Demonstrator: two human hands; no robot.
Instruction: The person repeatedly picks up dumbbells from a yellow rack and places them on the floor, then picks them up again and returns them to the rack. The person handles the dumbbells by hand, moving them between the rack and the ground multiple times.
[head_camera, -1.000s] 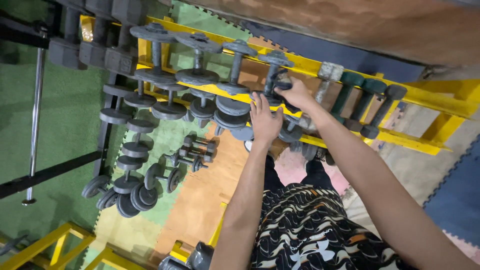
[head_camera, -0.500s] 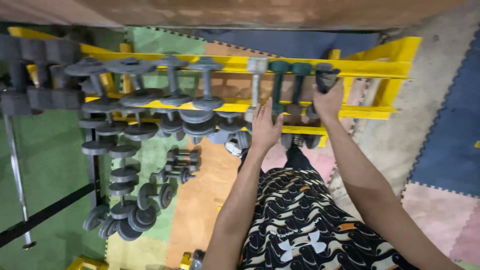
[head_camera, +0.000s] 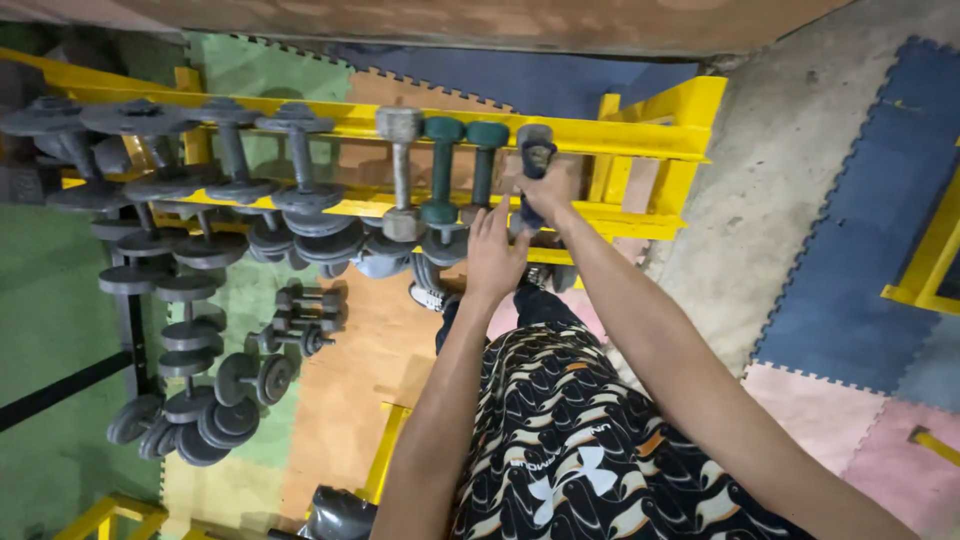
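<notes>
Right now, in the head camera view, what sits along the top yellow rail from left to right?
Dark round-plate dumbbells → grey dumbbell → two green dumbbells → dark dumbbell in the right hand's grip → yellow rack end post. The left hand reaches just below the green pair.

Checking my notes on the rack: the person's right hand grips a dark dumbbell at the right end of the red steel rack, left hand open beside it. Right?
Not quite: the head view shows a yellow steel rack, not red. The right hand does grip the dark dumbbell at its right end, the left hand open beside it.
</notes>
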